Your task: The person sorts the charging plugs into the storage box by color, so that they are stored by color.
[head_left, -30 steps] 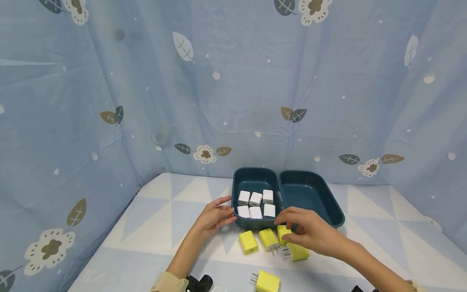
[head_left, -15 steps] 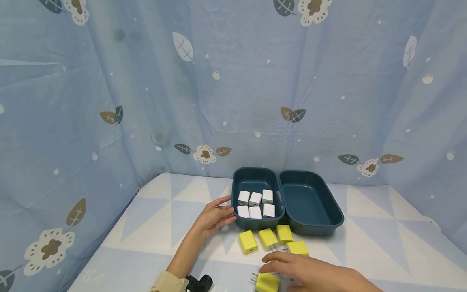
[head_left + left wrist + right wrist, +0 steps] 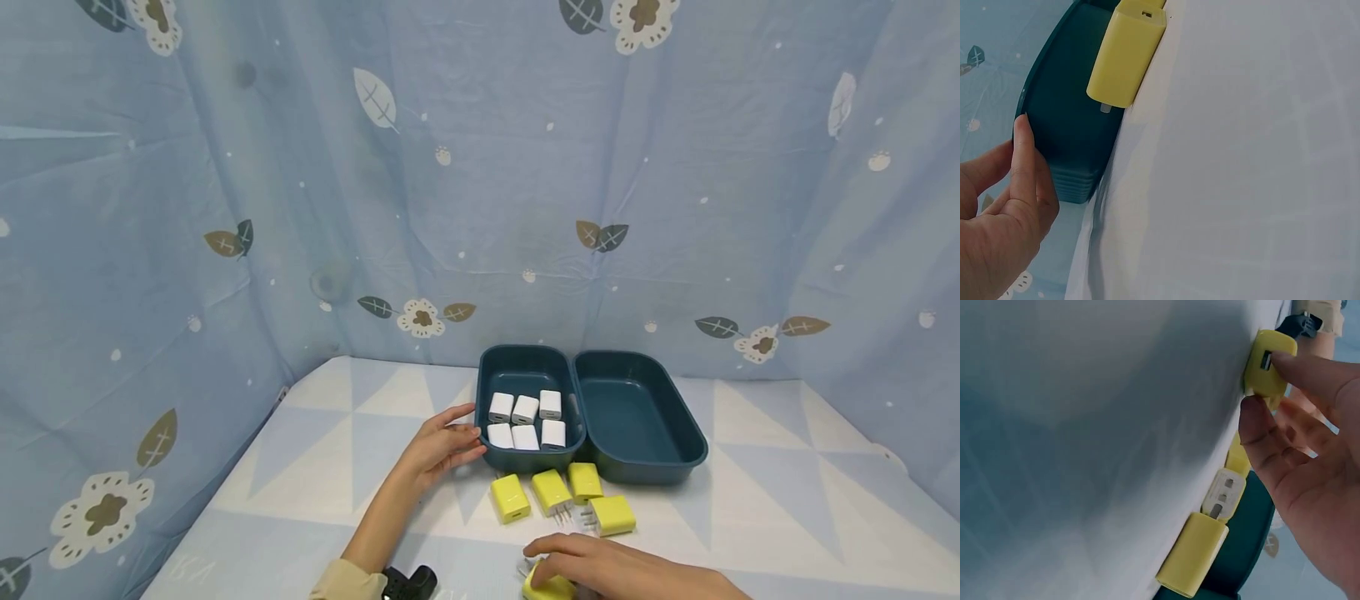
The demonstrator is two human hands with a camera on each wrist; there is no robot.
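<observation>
My left hand (image 3: 442, 442) rests at the left wall of a dark teal bin (image 3: 487, 375), fingers nearly straight. In the left wrist view its fingertips touch the bin's rim. Several white charger plugs (image 3: 524, 408) stand in two rows inside the bin. At the front of the table my right hand (image 3: 611, 571) pinches a yellow charger plug (image 3: 551, 586), its prongs pointing left. The right wrist view shows the thumb against the end with the USB port (image 3: 1265, 360) and fingers at the other sides. The head view hides part of this plug behind the hand.
A second teal bin (image 3: 637, 408), with nothing in it, adjoins the first on the right. Several yellow plugs (image 3: 510, 498) lie in front of the bins, prongs showing on some. A blue patterned curtain (image 3: 525, 167) hangs behind the table.
My right hand has come from beside the bin's front toward the table's near side, and its fingers have closed on the nearest yellow plug. The left hand has stayed still.
</observation>
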